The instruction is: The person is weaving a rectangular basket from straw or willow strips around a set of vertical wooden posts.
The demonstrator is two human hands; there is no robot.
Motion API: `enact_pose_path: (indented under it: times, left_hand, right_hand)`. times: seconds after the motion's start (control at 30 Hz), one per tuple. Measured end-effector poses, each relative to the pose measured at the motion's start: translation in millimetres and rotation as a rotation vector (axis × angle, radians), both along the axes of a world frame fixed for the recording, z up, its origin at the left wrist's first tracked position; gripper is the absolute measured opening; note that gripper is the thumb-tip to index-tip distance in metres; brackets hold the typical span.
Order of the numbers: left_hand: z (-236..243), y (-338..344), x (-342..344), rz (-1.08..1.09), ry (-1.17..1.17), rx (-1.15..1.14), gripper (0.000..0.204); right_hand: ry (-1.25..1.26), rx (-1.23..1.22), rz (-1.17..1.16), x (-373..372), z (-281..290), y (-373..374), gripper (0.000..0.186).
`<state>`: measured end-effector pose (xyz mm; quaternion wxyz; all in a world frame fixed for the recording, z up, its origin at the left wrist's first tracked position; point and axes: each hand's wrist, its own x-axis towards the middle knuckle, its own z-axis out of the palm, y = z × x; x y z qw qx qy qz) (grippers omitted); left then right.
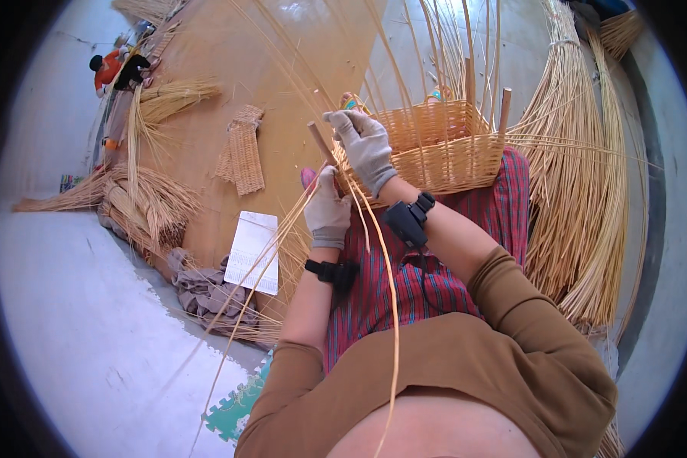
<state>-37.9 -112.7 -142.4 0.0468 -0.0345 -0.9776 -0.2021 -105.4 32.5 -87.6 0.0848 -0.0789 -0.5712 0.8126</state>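
A half-woven wicker basket rests on my lap, with long wicker rods rising from its walls. Wooden posts stand at its corners; the near left post leans between my hands. My left hand, in a pale work glove, is closed round several strands at that corner. Loose rod ends trail from there toward me. Higher up, my gloved right hand is closed in a pinch beside the post, where thin rods meet its fingertips. The fingertips' exact hold is partly hidden.
Tall bundles of rods lie along the right side. More bundles are at the left, near a woven panel, a white printed sheet and grey cloth. Another person sits far left.
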Motion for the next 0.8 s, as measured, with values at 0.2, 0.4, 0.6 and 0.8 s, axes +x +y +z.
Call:
enact_pose_path:
  times: [0.2,0.4,0.6,0.8]
  left_hand:
    - [-24,-3,-12,-0.112,0.113,0.124,0.061]
    - [-23,-10,-15,-0.186,0.137,0.125,0.063]
    - [3,32,14,-0.169,0.450,-0.063,0.035]
    - [-9,79,-40,-0.001,0.106,0.227,0.034]
  right_hand:
    - [0.693,0.546,-0.478,12,30,15,0.048]
    - [0.037,-0.257,0.123,49,-65,92,0.024]
    - [0.008,0.021,-0.036,92,-53,126,0.023]
    - [0.028,0.193,-0.205,84,-58,110,0.021]
